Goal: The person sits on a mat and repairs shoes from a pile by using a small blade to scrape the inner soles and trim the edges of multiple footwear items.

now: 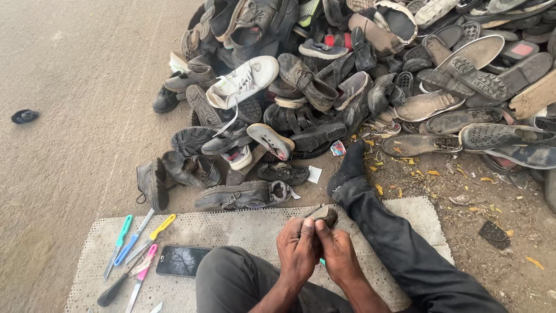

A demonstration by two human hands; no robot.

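Observation:
Both my hands meet over my lap, above a pale mesh mat (pixel 243 226). My left hand (pixel 296 250) and my right hand (pixel 337 254) together grip a small dark shoe (pixel 325 214), whose toe sticks up past my fingers. A sliver of a teal handle (pixel 321 262) shows between my palms; which hand holds it I cannot tell. My right leg in dark trousers (pixel 399 243) stretches out to a black sock (pixel 351 165) near the heap.
A big heap of worn shoes and loose soles (pixel 359 81) fills the ground ahead. Several knives with teal, blue, yellow and pink handles (pixel 136 243) lie on the mat's left, next to a black phone (pixel 180 261). A dark scrap (pixel 24 116) lies far left.

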